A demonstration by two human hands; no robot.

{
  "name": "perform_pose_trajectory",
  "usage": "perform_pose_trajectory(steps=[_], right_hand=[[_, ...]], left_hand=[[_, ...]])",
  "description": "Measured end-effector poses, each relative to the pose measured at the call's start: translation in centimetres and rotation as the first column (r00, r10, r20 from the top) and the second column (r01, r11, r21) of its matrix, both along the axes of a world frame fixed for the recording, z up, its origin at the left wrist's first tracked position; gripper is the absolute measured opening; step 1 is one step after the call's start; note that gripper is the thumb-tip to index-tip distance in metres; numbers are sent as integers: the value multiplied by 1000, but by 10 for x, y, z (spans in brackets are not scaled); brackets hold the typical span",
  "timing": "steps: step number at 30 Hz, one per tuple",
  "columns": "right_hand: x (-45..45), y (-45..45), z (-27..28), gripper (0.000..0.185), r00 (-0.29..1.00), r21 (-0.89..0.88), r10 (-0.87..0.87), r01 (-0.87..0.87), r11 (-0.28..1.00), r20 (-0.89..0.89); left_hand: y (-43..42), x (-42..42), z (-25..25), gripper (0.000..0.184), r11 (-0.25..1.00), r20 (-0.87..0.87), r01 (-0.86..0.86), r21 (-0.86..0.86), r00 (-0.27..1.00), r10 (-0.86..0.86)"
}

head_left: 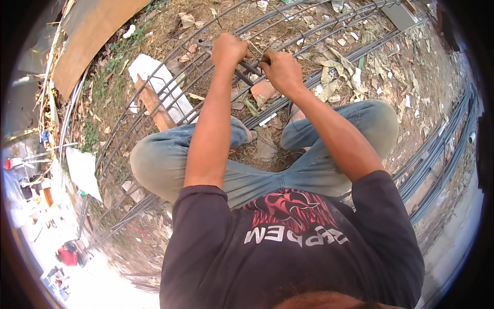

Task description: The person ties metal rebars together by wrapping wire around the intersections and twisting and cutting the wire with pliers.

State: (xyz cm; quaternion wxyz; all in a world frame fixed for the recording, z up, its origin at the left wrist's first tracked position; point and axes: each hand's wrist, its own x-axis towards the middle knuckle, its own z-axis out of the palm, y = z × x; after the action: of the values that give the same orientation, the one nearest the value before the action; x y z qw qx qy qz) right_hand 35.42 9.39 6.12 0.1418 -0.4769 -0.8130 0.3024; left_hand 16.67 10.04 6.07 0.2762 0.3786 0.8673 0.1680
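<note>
Long metal rods tied into a cage (198, 88) run across the ground in front of my knees. My left hand (228, 50) is closed at the cage's upper middle, around what looks like the handle of a dark tool (246, 67). Just right of it, my right hand (282, 71) has its fingers pinched together beside the rods. What the right fingers hold, if anything, is too small to make out. A reddish brick piece (263, 91) lies on the ground below my hands.
A white sheet (163, 85) and a wooden piece (154, 105) lie at the left by the cage. Bundled rods (437, 159) curve along the right. A brown board (92, 44) stands at the upper left. Dry leaves and scraps litter the soil.
</note>
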Motion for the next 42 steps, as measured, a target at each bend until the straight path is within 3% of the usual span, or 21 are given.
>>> perform_pose_trajectory(steps=[6,9,15,18,20,22,23,24,25,27,32,37,39,40,41,42], right_hand=[[1,0,-4,19,998,71,18,-14,997,-52],[4,1,-9,19,997,76,22,-16,997,-73],[1,1,-2,19,998,80,40,-37,996,-47],[0,2,0,22,996,37,40,-38,999,-74],[5,5,10,26,996,25,20,-17,1000,-93],[5,1,24,30,975,54,-88,101,993,-204],[8,4,24,32,960,119,-71,106,987,-269],[9,8,22,29,947,175,-69,129,976,-313],[11,7,33,28,926,162,-89,158,974,-367],[15,8,56,27,869,159,-90,189,969,-487],[33,12,100,27,789,144,-88,219,965,-609],[47,18,106,25,726,175,-88,279,944,-682],[48,23,105,24,725,196,-87,296,935,-683],[49,25,105,23,724,205,-86,305,930,-685],[49,28,106,22,698,209,-84,323,923,-711],[49,31,106,23,672,207,-82,339,918,-736]], left_hand=[[-5,5,9,23,1000,-28,-12,27,1000,13],[-6,3,5,43,998,-55,-17,68,998,21],[-30,-6,19,54,987,-163,-77,143,981,101],[-45,-8,43,61,978,-261,-164,128,946,193],[-55,-18,30,58,961,-438,-115,253,871,220],[-59,-26,20,72,967,-464,-96,234,864,198],[-60,-14,29,90,959,-387,-142,246,893,232],[-58,-10,21,103,969,-428,-145,200,877,219],[-60,-9,7,103,956,-471,-79,283,857,210],[-57,4,21,100,980,-448,-125,157,875,183],[-54,3,18,94,971,-346,-151,185,915,208],[-56,-1,23,76,943,-317,-102,316,926,206],[-49,-37,6,75,942,-237,-143,304,946,220],[-49,-26,32,74,941,-198,-163,295,953,227],[-57,-19,61,73,933,39,-261,247,965,259],[-52,-21,73,74,932,46,-261,253,965,258]])
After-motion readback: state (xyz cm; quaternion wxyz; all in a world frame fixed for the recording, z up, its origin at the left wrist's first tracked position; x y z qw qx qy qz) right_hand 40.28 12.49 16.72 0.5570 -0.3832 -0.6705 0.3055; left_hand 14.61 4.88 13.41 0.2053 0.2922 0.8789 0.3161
